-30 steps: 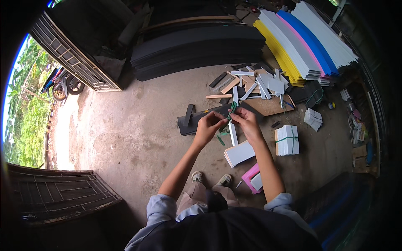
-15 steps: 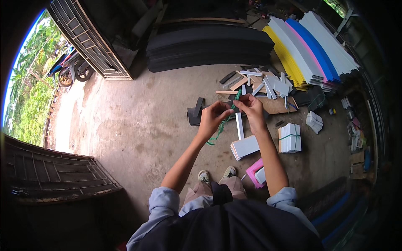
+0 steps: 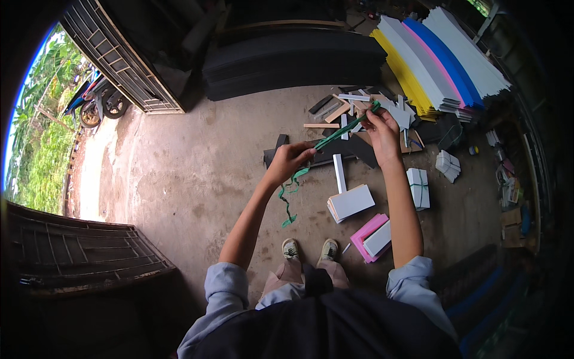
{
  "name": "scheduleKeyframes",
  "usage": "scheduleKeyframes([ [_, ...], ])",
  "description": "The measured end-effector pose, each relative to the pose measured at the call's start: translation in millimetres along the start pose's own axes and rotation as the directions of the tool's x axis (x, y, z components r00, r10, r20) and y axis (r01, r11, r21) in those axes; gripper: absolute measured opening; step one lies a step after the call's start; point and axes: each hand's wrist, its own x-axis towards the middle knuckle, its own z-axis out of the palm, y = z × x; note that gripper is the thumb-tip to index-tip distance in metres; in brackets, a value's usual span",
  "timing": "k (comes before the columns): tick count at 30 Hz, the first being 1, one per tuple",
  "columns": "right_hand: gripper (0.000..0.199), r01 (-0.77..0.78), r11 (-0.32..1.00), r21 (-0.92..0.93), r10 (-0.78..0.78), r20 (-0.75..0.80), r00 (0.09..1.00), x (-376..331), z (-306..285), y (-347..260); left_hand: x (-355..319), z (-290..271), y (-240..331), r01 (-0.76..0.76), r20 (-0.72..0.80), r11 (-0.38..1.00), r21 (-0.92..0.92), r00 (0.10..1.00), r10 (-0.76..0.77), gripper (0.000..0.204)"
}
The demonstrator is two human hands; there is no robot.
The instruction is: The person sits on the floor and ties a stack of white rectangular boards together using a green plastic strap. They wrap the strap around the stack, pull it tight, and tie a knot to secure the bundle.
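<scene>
Head view: a person is seen from above, standing on a bare concrete floor [image 3: 197, 179].
Feet: two light shoes [image 3: 309, 248] are planted just below the work.
Floor near the feet: a pink foam sheet [image 3: 366, 230] lies under a white slab, and a stack of white rectangular boards [image 3: 351, 202] lies just beyond it.
Left hand [image 3: 289, 160]: closed in a pinch on the thin green plastic strap [image 3: 342, 128]; the loose tail of the strap dangles below this hand.
Right hand [image 3: 382, 128]: raised further out, fingers pressed together on the other end of the strap.
Strap: stretched taut between both hands, above the floor.
Right side: a bundle of white boards tied with a green band [image 3: 418, 188].
Beyond the hands: scattered white and wooden offcuts [image 3: 353, 107].
Far: long black foam sheets [image 3: 293, 60] and a fanned stack of yellow, white, pink and blue sheets [image 3: 436, 57].
</scene>
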Motion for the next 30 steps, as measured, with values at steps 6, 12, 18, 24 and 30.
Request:
scheduleKeyframes([
  [6,0.012,-0.225,0.794,0.564,0.258,0.022,0.966,49.2,-74.6,-27.0,-39.0,-25.9,-52.6,0.054,-0.217,0.933,0.355,0.976,0.026,0.018],
  [12,0.021,-0.272,0.916,0.295,0.305,-0.073,0.949,79.9,-80.9,-50.5,-112.8,-66.4,-162.2,0.442,-0.285,0.738,0.510,0.896,-0.340,0.022],
  [18,0.026,-0.082,0.894,-0.441,0.208,0.245,0.947,21.3,-20.8,-23.3,-1.0,3.8,-61.4,0.250,0.099,0.936,-0.249,0.968,-0.232,0.059],
  [24,0.023,0.315,0.453,-0.834,0.004,0.356,0.935,-75.3,-39.0,45.4,79.5,57.1,28.5,0.283,0.230,0.610,-0.740,0.959,-0.166,0.048],
  [30,0.019,0.099,0.094,-0.991,0.229,0.118,0.966,-137.2,-139.0,120.4,105.6,36.3,27.9,0.122,-0.023,0.765,-0.632,0.984,-0.176,0.038],
])
